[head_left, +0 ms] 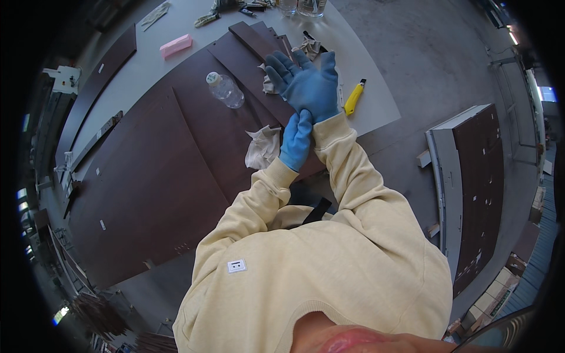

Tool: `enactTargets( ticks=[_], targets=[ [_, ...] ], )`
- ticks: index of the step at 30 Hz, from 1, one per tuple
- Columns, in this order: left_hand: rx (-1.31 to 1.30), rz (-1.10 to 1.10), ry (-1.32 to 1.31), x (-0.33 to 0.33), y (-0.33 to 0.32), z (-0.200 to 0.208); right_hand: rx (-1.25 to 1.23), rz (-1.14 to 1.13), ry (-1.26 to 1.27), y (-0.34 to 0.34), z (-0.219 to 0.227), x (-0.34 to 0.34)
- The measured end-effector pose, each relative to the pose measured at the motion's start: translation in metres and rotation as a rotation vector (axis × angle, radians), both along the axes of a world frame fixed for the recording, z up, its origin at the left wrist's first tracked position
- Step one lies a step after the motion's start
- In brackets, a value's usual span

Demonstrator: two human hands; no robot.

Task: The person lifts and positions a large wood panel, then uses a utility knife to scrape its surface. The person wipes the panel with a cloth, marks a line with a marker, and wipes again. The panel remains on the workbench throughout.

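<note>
Both hands wear blue gloves. My right hand (312, 85) is held up with its palm showing and its fingers spread, holding nothing. Its wrist is met by my left hand (296, 140), whose fingers are closed on the cuff of the right glove. Just left of my left hand lies a crumpled whitish rag (263, 148) on dark brown panels (141, 170). A clear plastic bottle (226, 91) with a pale cap rests on its side there. Right of my right hand, a yellow utility knife (355, 97) lies on the pale tabletop (376, 106).
A pink block (176, 46) sits at the far left of the table, near a long brown strip (103, 76). Clear jars (311, 7) stand at the far edge. To the right, a stack of panels (471, 182) rests on wooden blocks above the grey floor.
</note>
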State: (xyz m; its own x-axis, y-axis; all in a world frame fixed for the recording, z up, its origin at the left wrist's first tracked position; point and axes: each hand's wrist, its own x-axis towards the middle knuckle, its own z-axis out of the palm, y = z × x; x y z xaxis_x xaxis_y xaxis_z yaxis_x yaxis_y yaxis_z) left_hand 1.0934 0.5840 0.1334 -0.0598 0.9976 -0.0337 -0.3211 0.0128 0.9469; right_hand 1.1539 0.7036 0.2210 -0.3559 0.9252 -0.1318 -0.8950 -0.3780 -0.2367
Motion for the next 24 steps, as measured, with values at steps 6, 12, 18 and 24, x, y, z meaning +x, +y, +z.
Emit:
enactTargets(
  ticks=[6,12,18,24],
  targets=[
    [0.245,0.074,0.382,-0.017,-0.026,0.042,0.157,0.093,-0.092,-0.019,0.008,-0.018],
    [0.234,0.087,0.397,-0.032,-0.049,0.053,0.131,0.157,-0.094,-0.031,0.002,-0.042],
    [0.043,-0.275,0.357,-0.065,-0.091,0.043,0.356,-0.116,-0.759,-0.063,-0.038,-0.034],
    [-0.269,-0.158,0.318,-0.140,-0.179,0.038,1.236,-0.097,-1.722,-0.141,-0.099,-0.006]
  ],
)
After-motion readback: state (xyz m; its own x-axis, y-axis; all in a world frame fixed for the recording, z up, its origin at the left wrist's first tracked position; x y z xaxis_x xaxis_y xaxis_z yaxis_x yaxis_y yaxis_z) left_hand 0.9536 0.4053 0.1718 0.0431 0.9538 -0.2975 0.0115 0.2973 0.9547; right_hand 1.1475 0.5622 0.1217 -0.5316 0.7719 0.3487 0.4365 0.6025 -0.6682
